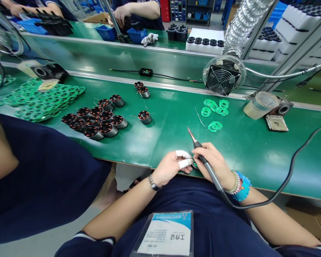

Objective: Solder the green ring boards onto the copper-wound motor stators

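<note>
My left hand (173,166), with white covers on two fingers, is closed at the table's front edge. Its fingertips pinch a small part of which a green circuit board (194,164) shows; the rest is hidden by my hands. My right hand (215,162) grips a soldering iron (209,167), its tip pointing up and away from the board. The fingertips of my right hand are also close to the board. Beyond lie a loose stack of green ring-shaped boards (215,126) and a thin strand of solder wire (199,116).
Wound copper coils in metal rings (107,128) stand at left, beside a pile of green boards (48,100). A fan (222,80) sits at the back. A plastic cup (260,105) and a soldering iron stand (283,107) are right. The iron's cable (290,171) loops rightward. Co-workers sit nearby.
</note>
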Demonstrator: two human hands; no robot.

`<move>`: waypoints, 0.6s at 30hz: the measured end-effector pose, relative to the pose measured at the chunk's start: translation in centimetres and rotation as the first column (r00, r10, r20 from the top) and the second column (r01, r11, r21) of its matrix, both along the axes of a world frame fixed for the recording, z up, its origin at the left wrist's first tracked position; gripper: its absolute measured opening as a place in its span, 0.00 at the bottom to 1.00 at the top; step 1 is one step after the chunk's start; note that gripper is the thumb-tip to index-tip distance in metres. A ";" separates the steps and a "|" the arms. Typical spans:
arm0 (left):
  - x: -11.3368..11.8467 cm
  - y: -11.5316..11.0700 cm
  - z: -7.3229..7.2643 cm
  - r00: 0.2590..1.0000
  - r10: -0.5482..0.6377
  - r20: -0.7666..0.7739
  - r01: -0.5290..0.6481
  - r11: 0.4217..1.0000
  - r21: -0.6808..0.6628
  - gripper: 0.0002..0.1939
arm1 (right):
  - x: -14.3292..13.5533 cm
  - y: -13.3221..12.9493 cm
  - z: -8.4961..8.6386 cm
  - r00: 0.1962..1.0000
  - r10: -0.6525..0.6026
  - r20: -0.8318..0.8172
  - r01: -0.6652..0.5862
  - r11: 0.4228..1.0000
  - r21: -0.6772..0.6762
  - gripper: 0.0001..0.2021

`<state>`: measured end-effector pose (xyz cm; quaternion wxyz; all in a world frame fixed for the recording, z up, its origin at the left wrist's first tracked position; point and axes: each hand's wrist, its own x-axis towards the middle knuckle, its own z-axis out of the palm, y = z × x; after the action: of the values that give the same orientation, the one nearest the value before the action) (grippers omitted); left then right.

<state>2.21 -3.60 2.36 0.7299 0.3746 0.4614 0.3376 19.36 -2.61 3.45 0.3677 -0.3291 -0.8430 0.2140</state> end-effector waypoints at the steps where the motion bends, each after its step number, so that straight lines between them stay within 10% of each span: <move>1: 0.0 -0.1 -0.1 1.000 0.005 0.018 -0.005 1.000 -0.003 0.12 | 0.0 -0.1 -0.1 1.000 -0.006 0.006 0.006 1.000 -0.004 0.14; 18: -0.6 0.0 -0.5 0.996 -0.088 0.024 0.087 0.996 0.012 0.11 | 3.9 -3.0 3.4 0.977 -0.157 -0.144 0.133 0.978 -0.163 0.10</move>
<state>1.65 -3.57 1.81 0.7475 0.3943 0.4337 0.3124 23.29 -5.56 6.84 0.4209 -0.3993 -0.7665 0.2754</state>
